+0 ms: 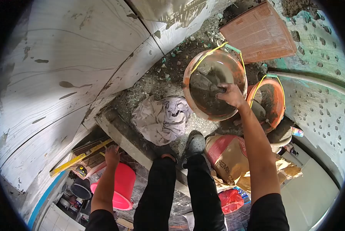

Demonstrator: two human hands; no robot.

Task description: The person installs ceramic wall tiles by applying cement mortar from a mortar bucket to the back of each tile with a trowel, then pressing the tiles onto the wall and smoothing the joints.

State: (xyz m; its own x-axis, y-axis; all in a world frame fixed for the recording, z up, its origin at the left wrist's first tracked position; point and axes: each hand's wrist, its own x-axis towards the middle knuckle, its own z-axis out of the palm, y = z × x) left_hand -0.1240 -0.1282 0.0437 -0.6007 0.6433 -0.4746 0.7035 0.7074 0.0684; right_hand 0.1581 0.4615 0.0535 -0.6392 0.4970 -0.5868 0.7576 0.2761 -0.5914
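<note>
Over a large orange bucket [187, 90] with a yellow handle, my right hand [233, 95] is closed on a trowel [201, 83]. The trowel's blade lies in the wet grey mortar [207, 101], and its handle is mostly hidden by my fingers. Lower left, my left hand [112, 155] hangs empty with its fingers loosely apart. It is nearest to a yellow spirit level [78, 158] and is just above a red-pink bucket [124, 184].
A smaller orange bucket [275, 101] with mortar stands right of the large one. Crumpled cloth [161, 119] lies on the rubble floor. A cement bag [226, 159] sits by my shoe [196, 144]. A terracotta block [259, 32] is at the back, and grey-smeared panels [64, 57] rise at left.
</note>
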